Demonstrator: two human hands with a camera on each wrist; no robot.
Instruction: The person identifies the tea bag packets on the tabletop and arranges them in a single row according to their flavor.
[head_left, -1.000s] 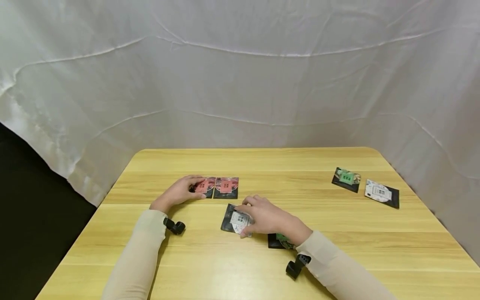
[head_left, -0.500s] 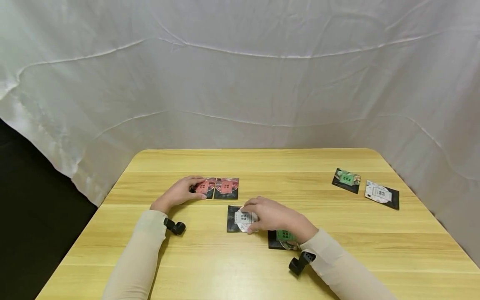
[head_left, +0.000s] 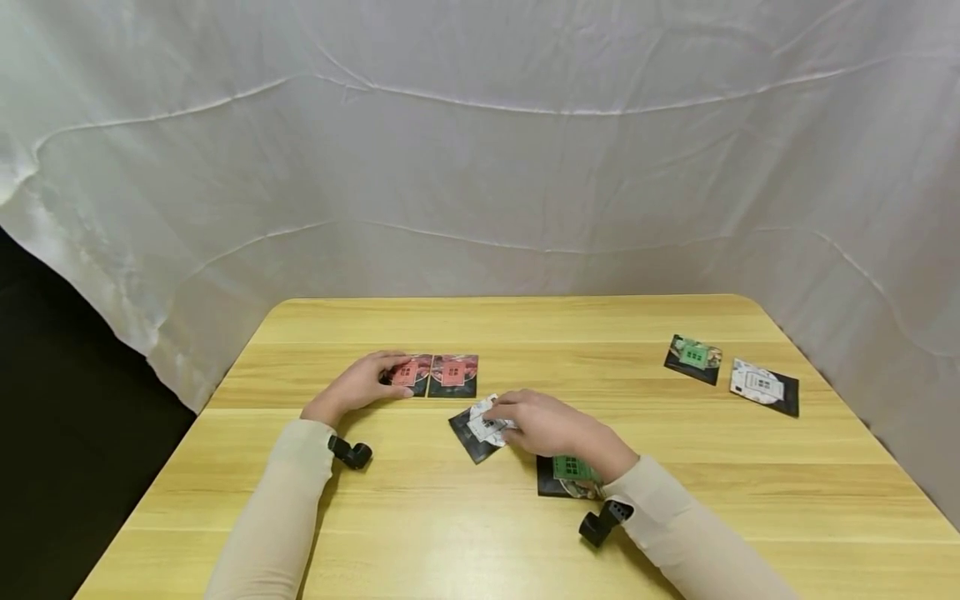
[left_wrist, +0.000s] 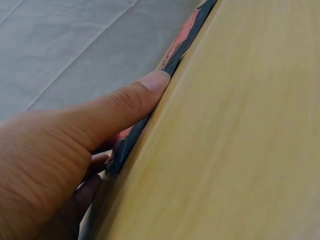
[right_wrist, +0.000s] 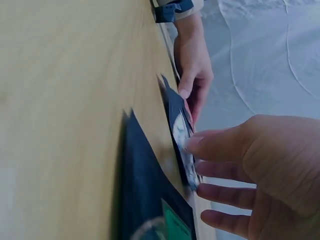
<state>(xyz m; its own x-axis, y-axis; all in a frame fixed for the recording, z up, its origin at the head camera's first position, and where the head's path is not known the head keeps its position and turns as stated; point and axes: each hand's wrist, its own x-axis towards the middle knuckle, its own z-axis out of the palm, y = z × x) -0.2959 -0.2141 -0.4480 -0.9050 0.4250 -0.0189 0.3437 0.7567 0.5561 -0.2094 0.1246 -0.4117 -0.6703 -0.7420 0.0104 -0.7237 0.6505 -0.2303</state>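
Observation:
In the head view my left hand (head_left: 357,387) holds the left of two red-and-black sachets (head_left: 410,374); its thumb lies along the near edge and the fingers reach the far edge. The second red sachet (head_left: 453,376) lies flat, close beside it on the right. My right hand (head_left: 546,425) grips a white-and-black sachet (head_left: 480,433) by its right side, thumb and fingers around it, the sachet turned askew to the red pair. In the right wrist view the thumb lies against this white sachet (right_wrist: 177,125). Under the right wrist a green-and-black sachet (head_left: 562,477) is partly hidden.
At the back right of the wooden table (head_left: 420,525) lie another green-and-black sachet (head_left: 693,358) and another white-and-black sachet (head_left: 763,387), both at a slant. Behind the table hangs a pale curtain (head_left: 480,183). A dark area (head_left: 67,433) borders the left side.
The right hand shifted slightly right with the white sachet, straightened it, then turned it askew the other way. The left hand and the red sachets stayed in place.

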